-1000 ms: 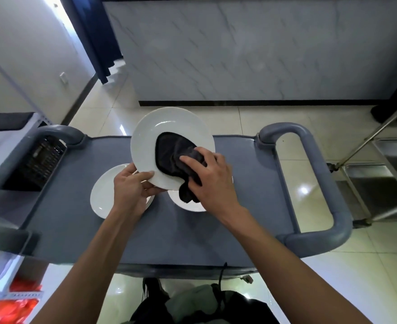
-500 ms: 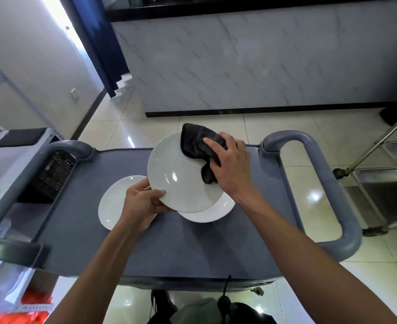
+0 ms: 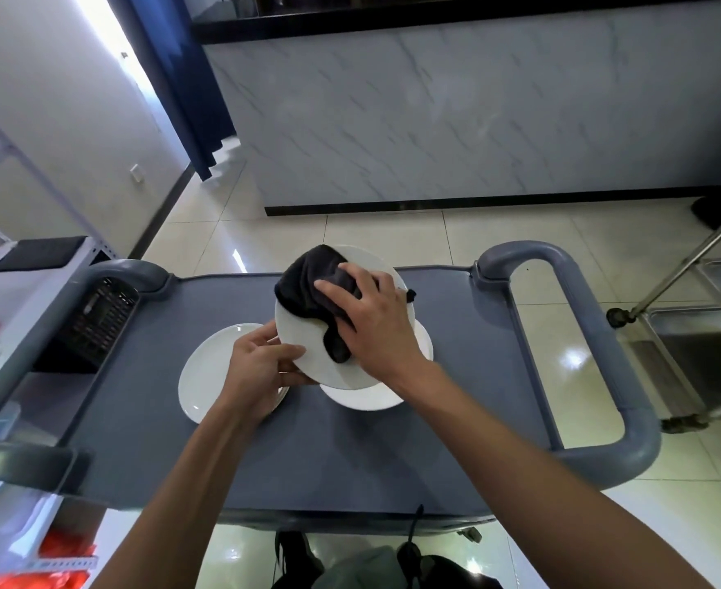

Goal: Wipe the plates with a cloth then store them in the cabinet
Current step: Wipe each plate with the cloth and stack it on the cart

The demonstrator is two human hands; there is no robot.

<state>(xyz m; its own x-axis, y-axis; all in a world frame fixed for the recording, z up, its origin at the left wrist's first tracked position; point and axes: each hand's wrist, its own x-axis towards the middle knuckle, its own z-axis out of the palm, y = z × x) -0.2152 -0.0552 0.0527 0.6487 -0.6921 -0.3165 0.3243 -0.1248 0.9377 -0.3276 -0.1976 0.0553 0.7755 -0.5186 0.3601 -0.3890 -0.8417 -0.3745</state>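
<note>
Pressing dark cloth (image 3: 307, 286) on plate (image 3: 307, 359) w/ right hand (image 3: 371, 320), left hand (image 3: 261, 367) gripping rim.

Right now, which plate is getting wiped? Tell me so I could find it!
Find the big grey cart in the middle of the room. Three white plates are there; two lie flat on its top. The wiped plate is the tilted one lifted above them, gripped at its edge by the left hand, with the right hand pressing a black cloth onto it.

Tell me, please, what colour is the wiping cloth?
Black cloth, clearest in the head view.
</note>
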